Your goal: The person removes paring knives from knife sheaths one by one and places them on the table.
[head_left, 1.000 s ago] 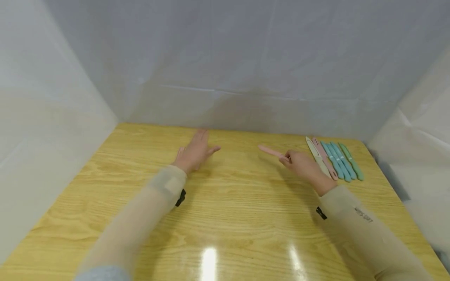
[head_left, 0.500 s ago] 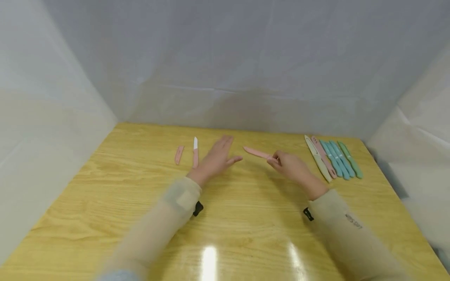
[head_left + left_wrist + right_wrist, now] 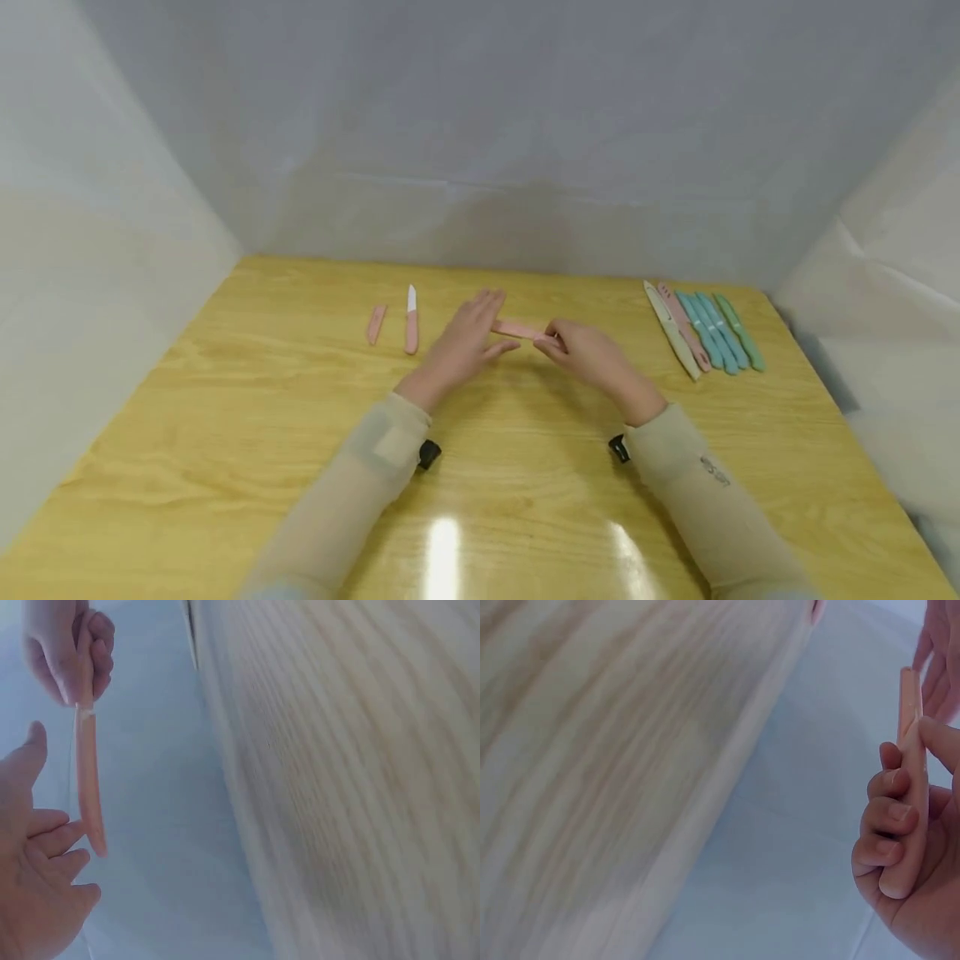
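- Right hand (image 3: 592, 354) of mine grips the handle of a sheathed pink plastic knife (image 3: 522, 330), long axis pointing left at my left hand (image 3: 467, 337), whose relaxed, spread fingers meet its tip above the wooden table (image 3: 225, 400).
- Five sheathed pastel knives (image 3: 701, 329) lie far right.
- One bare pink knife (image 3: 411, 321) and one pink sheath (image 3: 376, 324) lie left.

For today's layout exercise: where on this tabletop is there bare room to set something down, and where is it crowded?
Free: the near half of the table, either side of the sleeves, and its far left corner. Crowded: the row of sheathed knives at far right, the bare knife and sheath, and the middle, where both hands meet at the pink knife.
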{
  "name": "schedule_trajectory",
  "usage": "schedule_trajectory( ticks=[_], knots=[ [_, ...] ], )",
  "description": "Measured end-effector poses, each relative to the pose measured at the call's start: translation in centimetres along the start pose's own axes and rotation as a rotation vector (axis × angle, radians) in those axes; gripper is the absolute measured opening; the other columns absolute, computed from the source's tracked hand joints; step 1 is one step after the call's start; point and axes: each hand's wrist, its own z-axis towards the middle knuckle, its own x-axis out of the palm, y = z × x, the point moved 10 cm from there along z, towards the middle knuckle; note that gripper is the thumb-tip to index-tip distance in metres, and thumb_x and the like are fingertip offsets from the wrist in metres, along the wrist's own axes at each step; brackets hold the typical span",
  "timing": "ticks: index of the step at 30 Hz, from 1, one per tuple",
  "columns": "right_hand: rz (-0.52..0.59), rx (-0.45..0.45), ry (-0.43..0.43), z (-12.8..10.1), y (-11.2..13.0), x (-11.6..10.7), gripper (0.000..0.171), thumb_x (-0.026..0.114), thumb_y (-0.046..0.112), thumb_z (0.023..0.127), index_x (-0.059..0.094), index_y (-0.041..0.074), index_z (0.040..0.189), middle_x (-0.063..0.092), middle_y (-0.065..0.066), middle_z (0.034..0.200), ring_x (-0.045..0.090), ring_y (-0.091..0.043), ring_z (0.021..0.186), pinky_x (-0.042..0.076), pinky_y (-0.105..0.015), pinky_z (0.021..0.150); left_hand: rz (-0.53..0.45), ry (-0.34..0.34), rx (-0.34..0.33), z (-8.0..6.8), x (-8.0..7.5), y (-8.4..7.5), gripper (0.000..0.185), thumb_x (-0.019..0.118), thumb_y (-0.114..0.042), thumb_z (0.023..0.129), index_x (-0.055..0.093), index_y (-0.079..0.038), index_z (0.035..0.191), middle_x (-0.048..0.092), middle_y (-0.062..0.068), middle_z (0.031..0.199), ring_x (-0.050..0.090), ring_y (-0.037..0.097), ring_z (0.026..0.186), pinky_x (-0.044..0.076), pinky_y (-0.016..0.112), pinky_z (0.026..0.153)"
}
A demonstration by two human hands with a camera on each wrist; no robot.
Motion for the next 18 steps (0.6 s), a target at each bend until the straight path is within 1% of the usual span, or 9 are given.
schedule_trajectory(
  ticks=[2,4,6,8,10,13,15,18],
  knots=[
    [-0.034,-0.016,0.004,0.1,0.4,0.3,0.031,0.055,0.034,0.099,0.064,0.004,0.102,0.058,-0.002,0.073,0.048,-0.013,0.059,0.040,-0.029,0.056,0.094,0.028,0.049,0.0,0.2,-0.5,0.075,0.052,-0.043,0.097,0.024,0.001,0.151,0.026,0.016,0.158,0.019,0.030,0.148,0.014,0.046,0.120],
    [-0.075,-0.035,0.006,-0.1,0.9,0.4,0.031,0.056,0.033,0.099,0.064,0.003,0.101,0.060,-0.002,0.074,0.050,-0.013,0.060,0.042,-0.029,0.057,0.157,0.062,0.091,0.0,0.6,-1.2,0.075,0.050,-0.045,0.098,0.025,0.002,0.150,0.026,0.017,0.157,0.021,0.030,0.147,0.015,0.046,0.120],
    [-0.113,-0.053,0.005,-0.4,1.3,0.5,0.029,0.058,0.031,0.098,0.064,0.004,0.101,0.061,-0.002,0.075,0.051,-0.012,0.060,0.043,-0.028,0.056,0.177,0.091,0.124,-0.1,0.9,-1.8,0.074,0.050,-0.045,0.098,0.026,0.002,0.150,0.028,0.017,0.156,0.023,0.030,0.146,0.017,0.045,0.120],
    [-0.129,-0.067,-0.001,-0.8,1.8,0.5,0.027,0.059,0.030,0.097,0.064,0.004,0.100,0.061,-0.001,0.074,0.050,-0.012,0.059,0.043,-0.028,0.056,0.162,0.105,0.134,-0.3,1.1,-2.3,0.073,0.050,-0.044,0.098,0.027,0.001,0.150,0.033,0.018,0.154,0.030,0.031,0.144,0.023,0.044,0.118],
    [-0.127,-0.077,-0.008,-1.2,2.3,0.5,0.026,0.059,0.030,0.097,0.064,0.005,0.100,0.060,-0.001,0.074,0.049,-0.011,0.058,0.043,-0.028,0.055,0.129,0.127,0.117,-0.6,1.3,-2.4,0.072,0.051,-0.043,0.098,0.028,-0.001,0.150,0.040,0.017,0.150,0.037,0.030,0.140,0.030,0.043,0.115],
    [-0.124,-0.084,-0.012,-1.6,2.6,0.4,0.026,0.060,0.031,0.097,0.064,0.005,0.099,0.059,0.000,0.073,0.048,-0.010,0.057,0.041,-0.026,0.054,0.098,0.170,0.064,-1.2,1.6,-2.1,0.069,0.052,-0.044,0.097,0.031,-0.005,0.150,0.048,0.015,0.144,0.046,0.028,0.133,0.038,0.041,0.110],
    [-0.124,-0.081,-0.012,-2.0,2.5,0.3,0.026,0.061,0.030,0.096,0.065,0.004,0.098,0.059,-0.001,0.072,0.046,-0.010,0.055,0.039,-0.025,0.052,0.093,0.195,0.040,-1.5,1.9,-1.9,0.067,0.052,-0.045,0.097,0.036,-0.005,0.148,0.054,0.014,0.139,0.050,0.027,0.129,0.041,0.040,0.107],
    [-0.113,-0.065,-0.002,-2.3,2.3,0.2,0.026,0.061,0.031,0.096,0.065,0.005,0.097,0.058,0.000,0.071,0.045,-0.010,0.054,0.037,-0.024,0.051,0.095,0.199,0.031,-2.0,1.8,-1.9,0.061,0.053,-0.044,0.097,0.046,-0.004,0.142,0.060,0.013,0.129,0.057,0.027,0.120,0.045,0.040,0.102]
  ],
)
